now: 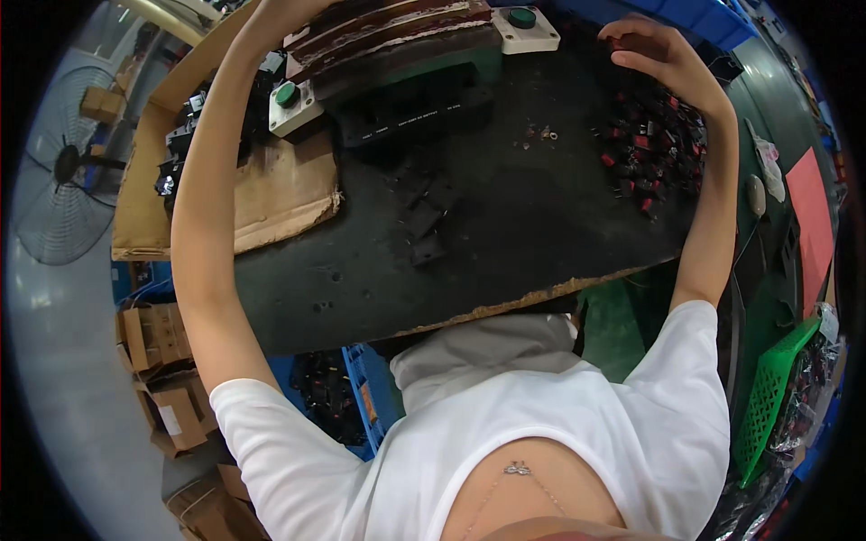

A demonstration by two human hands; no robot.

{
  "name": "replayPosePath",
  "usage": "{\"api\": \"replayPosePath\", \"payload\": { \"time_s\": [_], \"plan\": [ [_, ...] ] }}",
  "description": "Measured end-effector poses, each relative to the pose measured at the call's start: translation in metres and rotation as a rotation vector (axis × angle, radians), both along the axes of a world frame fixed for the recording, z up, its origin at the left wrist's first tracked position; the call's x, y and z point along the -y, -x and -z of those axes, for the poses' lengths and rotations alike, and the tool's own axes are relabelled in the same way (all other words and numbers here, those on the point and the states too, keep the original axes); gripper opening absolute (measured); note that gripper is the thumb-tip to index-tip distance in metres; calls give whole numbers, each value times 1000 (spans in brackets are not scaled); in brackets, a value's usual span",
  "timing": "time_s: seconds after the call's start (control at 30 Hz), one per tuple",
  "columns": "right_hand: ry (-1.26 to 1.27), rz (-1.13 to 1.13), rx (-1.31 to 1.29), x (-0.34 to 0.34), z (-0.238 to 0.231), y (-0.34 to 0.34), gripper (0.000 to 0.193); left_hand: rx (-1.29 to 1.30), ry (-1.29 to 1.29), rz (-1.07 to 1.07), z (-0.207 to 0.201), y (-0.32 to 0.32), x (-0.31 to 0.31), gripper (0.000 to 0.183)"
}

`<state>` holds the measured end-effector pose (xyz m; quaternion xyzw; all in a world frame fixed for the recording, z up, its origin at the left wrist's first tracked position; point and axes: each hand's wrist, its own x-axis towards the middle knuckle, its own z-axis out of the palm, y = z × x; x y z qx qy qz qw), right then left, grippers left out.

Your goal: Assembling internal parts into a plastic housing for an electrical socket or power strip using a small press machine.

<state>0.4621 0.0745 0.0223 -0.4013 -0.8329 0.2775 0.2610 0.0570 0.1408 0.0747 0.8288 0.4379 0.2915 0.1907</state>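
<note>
1. while the right hand (651,54) is at the far right, just beyond the heap of small red-and-black switches (657,140), its grip is narrow, thumb and fingers curled toward each other; a dark reddish bit shows between them, but i cannot tell whether it is held.
2. the left hand (293,7) is at the far left, near the layered brown fixture (397,38), mostly cut off by the edge of the view, so i cannot tell its grip or what it touches.
3. the black housing (415,119) lies on the dark surface (523,216), on the near side of the fixture, between the left button box (296,120) and the right button box (534,36).
4. nearer still, some loose black parts (426,221) lie mid-surface, well apart from the heap.
5. judging by the right hand's place and curl, the step in hand seems to be picking out a switch.
6. the next move would call for a firm pinch on one switch alone, free of its neighbours.
</note>
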Motion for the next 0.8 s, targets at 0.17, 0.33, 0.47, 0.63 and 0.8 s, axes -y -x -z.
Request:
{"api": "replayPosePath", "payload": {
  "time_s": [0.17, 0.33, 0.47, 0.63, 0.8],
  "plan": [
    [-17, 0, 3, -3, 3, 0, 26, -244, -200, 24, 9, 0, 1, 47],
    [-12, 41, 27, -1, 5, 2, 27, -583, -99, -130, 2, -12, 27, 72],
    [-22, 36, -1, -5, 11, 3, 30, -790, -266, -182, -8, -22, 47, 77],
    [-55, 41, -2, -4, 11, 11, 32, -524, -737, 129, 20, -50, 98, 29],
    [-40, 31, 45, -5, 16, 14, 32, -698, -344, 301, 66, -74, 168, 37]
  ]
}}
